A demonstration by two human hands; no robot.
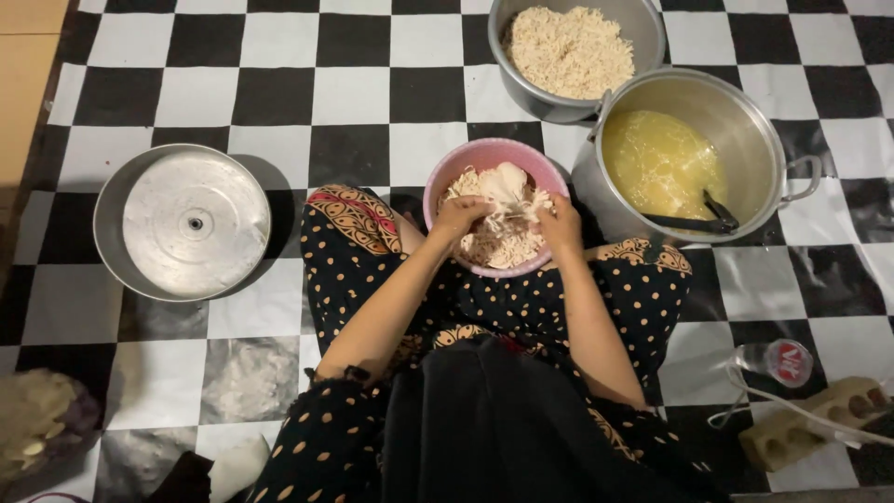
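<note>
Dark cloth with orange dots [521, 307], worn by the seated person, fills the near middle of the head view, with both forearms reaching away over the lap. Just beyond the knees a pink bowl [447, 177] sits on the black-and-white checkered floor mat [354, 93], holding pale shredded food [507, 237] that looks stringy and clumped, with a larger whitish piece lying on top at the far side.

To the far right of the bowl stands a metal pot [745, 121] with yellow liquid [656, 163] and a dark ladle [708, 222] resting in it. Behind that pot, a second metal pot [643, 23] is heaped with more of the pale shreds. On the left, well apart, a round metal lid [194, 222] lies flat in a shallow pan. A clear plastic bottle [771, 360] and a power strip [819, 419] with a white cable lie on the near right.

Left hand [458, 220] and right hand [561, 224] are both in the bowl, fingers curled partly closed and pinching a bunch of the shreds between them, above the rest.
</note>
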